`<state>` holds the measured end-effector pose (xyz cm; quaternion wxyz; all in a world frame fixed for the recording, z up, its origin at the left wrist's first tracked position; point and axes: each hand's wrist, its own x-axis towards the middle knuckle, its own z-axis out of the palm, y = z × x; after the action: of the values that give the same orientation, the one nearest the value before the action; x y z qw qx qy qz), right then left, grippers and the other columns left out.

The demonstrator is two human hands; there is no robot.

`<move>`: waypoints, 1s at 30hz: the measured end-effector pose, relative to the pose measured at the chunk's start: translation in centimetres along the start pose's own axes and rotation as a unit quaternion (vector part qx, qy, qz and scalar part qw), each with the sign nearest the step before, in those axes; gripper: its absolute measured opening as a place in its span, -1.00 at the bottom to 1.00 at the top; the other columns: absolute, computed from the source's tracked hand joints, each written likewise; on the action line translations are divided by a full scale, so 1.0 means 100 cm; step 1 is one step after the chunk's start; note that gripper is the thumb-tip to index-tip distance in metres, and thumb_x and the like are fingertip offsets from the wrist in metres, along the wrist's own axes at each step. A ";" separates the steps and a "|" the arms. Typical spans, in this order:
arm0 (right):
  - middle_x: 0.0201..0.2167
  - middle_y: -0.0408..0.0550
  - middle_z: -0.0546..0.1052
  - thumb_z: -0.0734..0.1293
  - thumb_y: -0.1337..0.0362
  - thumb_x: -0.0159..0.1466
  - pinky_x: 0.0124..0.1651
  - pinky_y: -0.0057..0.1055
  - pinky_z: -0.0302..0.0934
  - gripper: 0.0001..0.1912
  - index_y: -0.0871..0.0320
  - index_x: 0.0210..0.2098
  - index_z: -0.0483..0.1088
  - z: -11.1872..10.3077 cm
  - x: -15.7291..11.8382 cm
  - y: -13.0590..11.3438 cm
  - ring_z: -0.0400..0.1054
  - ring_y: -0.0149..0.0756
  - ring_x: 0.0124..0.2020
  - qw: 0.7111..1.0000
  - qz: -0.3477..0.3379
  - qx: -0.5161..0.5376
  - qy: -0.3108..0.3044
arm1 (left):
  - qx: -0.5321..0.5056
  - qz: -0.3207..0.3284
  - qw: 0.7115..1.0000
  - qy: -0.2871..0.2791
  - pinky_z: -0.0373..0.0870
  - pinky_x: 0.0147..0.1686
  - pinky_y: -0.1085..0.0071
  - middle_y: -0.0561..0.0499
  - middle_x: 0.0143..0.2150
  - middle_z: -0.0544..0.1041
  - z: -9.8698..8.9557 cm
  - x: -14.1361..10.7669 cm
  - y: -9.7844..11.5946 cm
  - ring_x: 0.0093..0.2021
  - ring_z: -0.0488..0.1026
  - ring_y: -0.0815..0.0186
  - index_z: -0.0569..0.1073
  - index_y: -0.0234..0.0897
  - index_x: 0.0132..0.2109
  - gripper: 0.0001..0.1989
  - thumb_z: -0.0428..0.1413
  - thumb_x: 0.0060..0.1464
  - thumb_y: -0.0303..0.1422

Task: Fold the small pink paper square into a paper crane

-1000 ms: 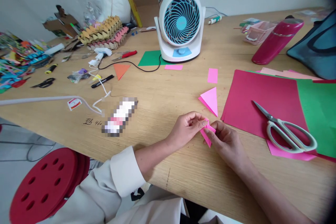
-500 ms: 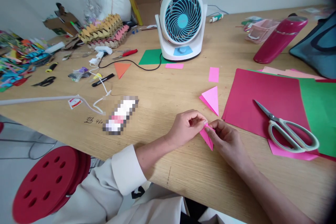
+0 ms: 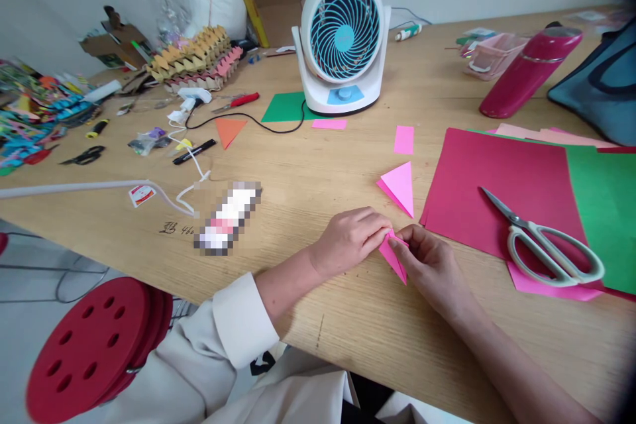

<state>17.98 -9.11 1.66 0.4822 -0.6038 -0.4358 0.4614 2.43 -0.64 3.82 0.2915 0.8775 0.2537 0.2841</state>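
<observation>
A small folded piece of pink paper (image 3: 394, 260) is pinched between my two hands close to the table's front edge. My left hand (image 3: 350, 238) is closed, its fingertips on the paper's upper left corner. From the other side, my right hand (image 3: 430, 265) grips the paper between thumb and fingers. The paper comes to a point toward me, and its top is partly covered by fingers. Just beyond my hands lies another folded pink paper triangle (image 3: 400, 187), and behind that a small pink paper rectangle (image 3: 404, 140).
To the right, scissors (image 3: 539, 238) with pale handles rest on dark red paper (image 3: 501, 179), beside green paper (image 3: 609, 205). A magenta bottle (image 3: 531, 73) leans behind. A white fan (image 3: 342, 40) stands at the back. On the left are a blurred-out phone (image 3: 228, 217) and red stools (image 3: 82, 351).
My left fingers have closed together more, and the gap between thumb and forefinger is no longer seen. The pink paper has turned slightly in my grip. My right hand has hardly moved.
</observation>
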 end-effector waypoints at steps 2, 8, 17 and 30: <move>-0.60 -0.23 0.27 0.42 -0.01 0.23 -0.61 -0.47 -0.03 -0.66 0.12 -0.41 0.35 0.000 -0.001 -0.002 0.06 -0.46 -0.60 1.000 0.000 0.007 -0.003 | -0.016 -0.015 1.000 0.010 0.31 -0.14 0.37 -0.04 -0.27 0.55 0.000 0.000 0.000 -0.24 0.45 0.30 0.51 -0.23 -0.25 -0.77 -0.02 0.31 -0.34; -0.53 -0.19 0.32 0.36 0.02 0.30 -0.57 -0.47 -0.01 -0.71 0.12 -0.29 0.40 -0.002 -0.003 -0.003 0.09 -0.45 -0.57 0.999 -0.022 0.023 -0.029 | -0.293 -0.162 0.942 0.035 0.31 -0.32 0.46 -0.01 -0.35 0.53 0.002 0.005 -0.006 -0.39 0.40 0.42 0.52 -0.33 -0.25 -0.75 0.07 0.25 -0.23; -0.49 -0.16 0.36 0.38 0.06 0.28 -0.54 -0.47 0.00 -0.73 0.15 -0.32 0.40 -0.002 -0.004 -0.004 0.09 -0.45 -0.54 0.999 -0.023 -0.013 -0.040 | -0.484 -0.270 0.831 -0.044 0.20 -0.42 0.50 0.09 -0.50 0.39 0.004 0.006 -0.007 -0.48 0.30 0.50 0.48 -0.38 -0.36 -0.62 0.29 -0.02 -0.09; -0.45 -0.14 0.40 0.36 0.09 0.31 -0.51 -0.45 0.03 -0.77 0.12 -0.32 0.41 -0.004 -0.004 -0.002 0.14 -0.43 -0.51 0.998 -0.044 -0.018 -0.043 | -0.479 -0.284 0.829 -0.050 0.13 -0.54 0.54 0.14 -0.57 0.36 0.003 0.007 -0.001 -0.56 0.28 0.54 0.42 -0.36 -0.40 -0.64 0.30 -0.03 -0.14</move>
<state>18.26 -9.51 1.99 0.4716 -0.5724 -0.4905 0.4575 3.09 -0.26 3.78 0.7558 0.5297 0.3089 0.2299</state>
